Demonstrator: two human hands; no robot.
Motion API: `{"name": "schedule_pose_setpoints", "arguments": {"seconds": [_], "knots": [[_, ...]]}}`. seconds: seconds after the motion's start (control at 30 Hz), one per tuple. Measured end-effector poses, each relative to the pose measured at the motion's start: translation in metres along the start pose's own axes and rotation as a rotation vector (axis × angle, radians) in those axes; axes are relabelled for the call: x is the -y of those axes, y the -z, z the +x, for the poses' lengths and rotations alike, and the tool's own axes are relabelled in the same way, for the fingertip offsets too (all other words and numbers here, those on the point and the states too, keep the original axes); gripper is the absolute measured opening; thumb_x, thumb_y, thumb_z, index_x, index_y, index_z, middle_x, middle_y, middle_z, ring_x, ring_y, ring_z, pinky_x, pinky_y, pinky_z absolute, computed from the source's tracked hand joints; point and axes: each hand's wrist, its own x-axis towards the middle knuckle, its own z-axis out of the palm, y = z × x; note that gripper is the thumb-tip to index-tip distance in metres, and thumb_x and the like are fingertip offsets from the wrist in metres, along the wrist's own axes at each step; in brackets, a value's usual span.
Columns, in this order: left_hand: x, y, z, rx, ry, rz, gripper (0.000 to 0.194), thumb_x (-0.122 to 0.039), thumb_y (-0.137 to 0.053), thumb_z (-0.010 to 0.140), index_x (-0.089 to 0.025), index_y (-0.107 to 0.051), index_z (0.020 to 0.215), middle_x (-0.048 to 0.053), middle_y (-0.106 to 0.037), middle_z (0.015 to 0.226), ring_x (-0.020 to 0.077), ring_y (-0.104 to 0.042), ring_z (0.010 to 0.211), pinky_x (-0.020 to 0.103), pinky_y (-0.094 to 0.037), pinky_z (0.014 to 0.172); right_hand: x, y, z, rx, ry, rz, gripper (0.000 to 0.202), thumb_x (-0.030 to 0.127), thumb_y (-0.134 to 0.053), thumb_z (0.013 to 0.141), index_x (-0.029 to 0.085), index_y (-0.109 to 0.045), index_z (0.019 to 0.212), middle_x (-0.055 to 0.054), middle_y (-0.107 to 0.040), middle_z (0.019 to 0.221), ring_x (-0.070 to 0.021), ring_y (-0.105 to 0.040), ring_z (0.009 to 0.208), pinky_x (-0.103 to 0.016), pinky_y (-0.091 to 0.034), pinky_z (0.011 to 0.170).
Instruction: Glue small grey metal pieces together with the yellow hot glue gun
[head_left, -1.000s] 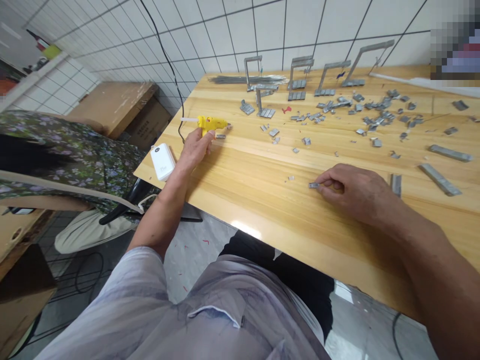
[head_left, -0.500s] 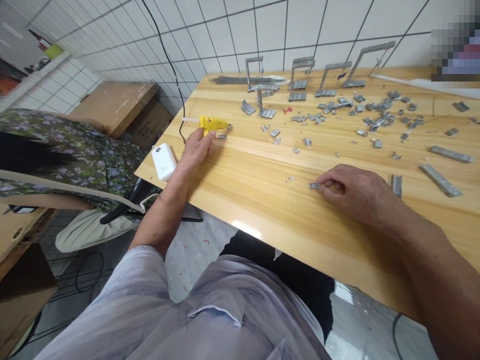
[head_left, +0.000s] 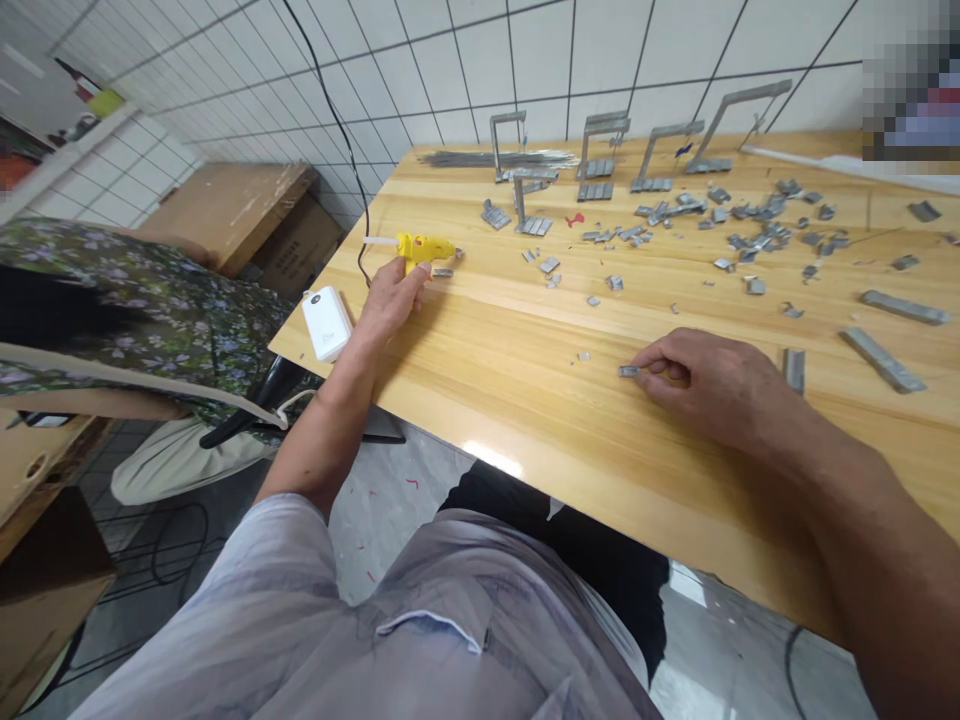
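My left hand (head_left: pixel 396 295) is closed round the handle of a yellow hot glue gun (head_left: pixel 426 249), whose nozzle points right over the table. A white glue stick (head_left: pixel 381 241) pokes out of its back end. Just below the nozzle lies a small grey strip (head_left: pixel 443 273). My right hand (head_left: pixel 705 385) pinches a small grey metal-looking piece (head_left: pixel 628 371) between thumb and fingertips, low at the tabletop. Left of that piece are a few tiny scraps (head_left: pixel 584 357). Beside my right wrist rests a grey bar (head_left: pixel 794 370), partly covered by the hand.
Several grey angled stands (head_left: pixel 534 226) stand along the back of the wooden table (head_left: pixel 480 340). Loose grey pieces (head_left: pixel 765 235) are scattered at the back right. A white power bank (head_left: pixel 328 324) lies by the left edge, near a black cable (head_left: pixel 346 130). Another person (head_left: pixel 150 310) is at the left.
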Motion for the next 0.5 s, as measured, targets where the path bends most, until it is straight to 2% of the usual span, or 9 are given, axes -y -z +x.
{"name": "schedule_pose_setpoints", "arguments": {"seconds": [0.1,0.2,0.33,0.5], "knots": [[-0.005,0.0006,-0.0045,-0.006,0.048,0.015,0.033,-0.052,-0.067,0.103,-0.025,-0.061,0.085,0.0,-0.056,0.064,0.0201,-0.059,0.057,0.038,-0.056,0.067,0.0012,0.0002,-0.0002,0.01,-0.017,0.01,0.017,0.026,-0.06,0.091,0.031,-0.077,0.093,-0.008,-0.082,0.095,-0.0321,-0.079,0.09,-0.046,-0.059,0.079],[-0.0064,0.0013,-0.0073,-0.008,0.04,0.05,0.039,-0.056,-0.067,0.104,-0.025,-0.059,0.081,-0.002,-0.056,0.06,0.0186,-0.057,0.055,0.036,-0.055,0.067,0.002,0.0007,0.0,0.007,-0.02,0.01,0.018,0.025,-0.06,0.091,0.031,-0.077,0.092,-0.009,-0.082,0.095,-0.0332,-0.08,0.091,-0.047,-0.059,0.08],[-0.0064,0.0023,-0.008,-0.028,0.035,0.104,0.048,-0.061,-0.067,0.105,-0.026,-0.056,0.075,-0.001,-0.056,0.057,0.0201,-0.058,0.056,0.039,-0.058,0.071,0.0022,0.0009,0.0003,0.006,-0.007,0.001,0.02,0.024,-0.059,0.091,0.032,-0.077,0.093,-0.008,-0.083,0.097,-0.0324,-0.079,0.091,-0.046,-0.059,0.08],[-0.0099,0.0042,-0.0096,-0.037,0.022,0.141,0.048,-0.058,-0.065,0.107,-0.026,-0.056,0.072,0.0,-0.056,0.058,0.022,-0.06,0.06,0.041,-0.059,0.074,0.0007,-0.0014,-0.0001,-0.021,-0.007,-0.004,0.018,0.025,-0.06,0.089,0.03,-0.076,0.093,-0.007,-0.083,0.095,-0.0307,-0.079,0.089,-0.044,-0.059,0.078]]}}
